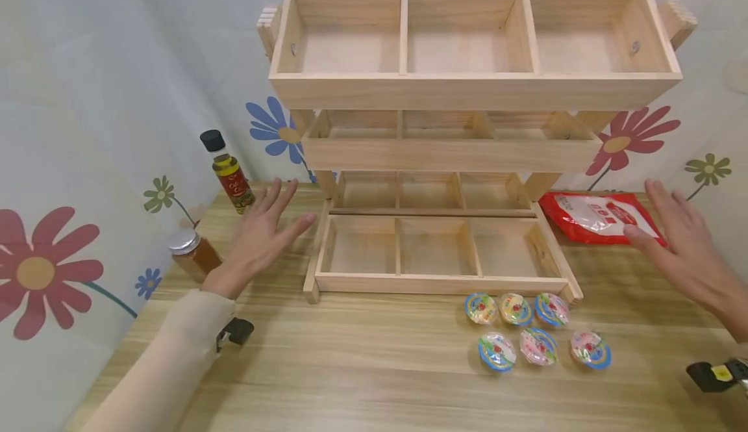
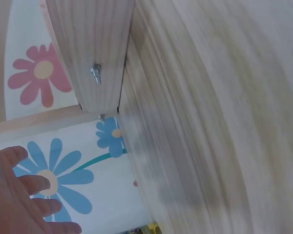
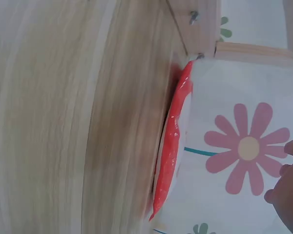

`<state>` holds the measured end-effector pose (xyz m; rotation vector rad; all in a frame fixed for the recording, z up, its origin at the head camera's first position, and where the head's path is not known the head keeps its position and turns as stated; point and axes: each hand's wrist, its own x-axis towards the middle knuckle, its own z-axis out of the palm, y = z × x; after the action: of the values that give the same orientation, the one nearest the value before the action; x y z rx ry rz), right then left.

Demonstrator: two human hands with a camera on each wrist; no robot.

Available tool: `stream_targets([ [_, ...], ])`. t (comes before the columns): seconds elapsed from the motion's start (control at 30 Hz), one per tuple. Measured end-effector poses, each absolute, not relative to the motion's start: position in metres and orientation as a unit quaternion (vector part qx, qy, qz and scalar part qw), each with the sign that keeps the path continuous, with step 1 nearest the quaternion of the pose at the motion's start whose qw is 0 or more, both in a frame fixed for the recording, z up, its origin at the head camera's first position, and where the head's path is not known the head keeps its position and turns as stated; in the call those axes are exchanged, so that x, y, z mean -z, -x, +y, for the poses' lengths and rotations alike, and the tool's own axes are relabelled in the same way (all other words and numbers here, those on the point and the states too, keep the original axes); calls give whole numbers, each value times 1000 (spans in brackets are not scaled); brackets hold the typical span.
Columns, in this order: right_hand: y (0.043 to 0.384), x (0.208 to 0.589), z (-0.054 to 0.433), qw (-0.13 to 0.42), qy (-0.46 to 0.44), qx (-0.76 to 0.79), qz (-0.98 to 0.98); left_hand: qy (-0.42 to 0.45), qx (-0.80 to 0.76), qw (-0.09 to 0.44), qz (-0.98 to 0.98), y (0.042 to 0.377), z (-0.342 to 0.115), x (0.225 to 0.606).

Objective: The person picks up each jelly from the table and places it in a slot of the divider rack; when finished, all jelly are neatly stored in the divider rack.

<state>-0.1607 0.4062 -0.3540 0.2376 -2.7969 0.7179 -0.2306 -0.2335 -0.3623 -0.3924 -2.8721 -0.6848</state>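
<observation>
Six round, blue-edged cups (image 1: 538,346) are sitting on the wood-grain desk (image 1: 374,386): three bunching in the back row, three spreading wider in front. Pale backdrop (image 1: 117,62) is running along back and left, showing pink, blue and green printed flowers (image 1: 35,273).

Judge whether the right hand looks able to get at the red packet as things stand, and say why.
Probably yes: the right hand hovers near the red packet, holding nothing, and no other object shows between them.
</observation>
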Motion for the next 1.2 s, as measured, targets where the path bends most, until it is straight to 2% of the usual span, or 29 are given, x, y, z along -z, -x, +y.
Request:
stream_targets([
  [0.47,146,345,392,120,-89,-381,-913,112,349,70,-928,232,-228,367],
  [1.0,120,358,416,30,-75,-386,-919,102,494,22,-863,234,-218,379],
  [1.2,114,364,419,15,-72,-384,-920,94,529,12,-844,236,-219,384],
])
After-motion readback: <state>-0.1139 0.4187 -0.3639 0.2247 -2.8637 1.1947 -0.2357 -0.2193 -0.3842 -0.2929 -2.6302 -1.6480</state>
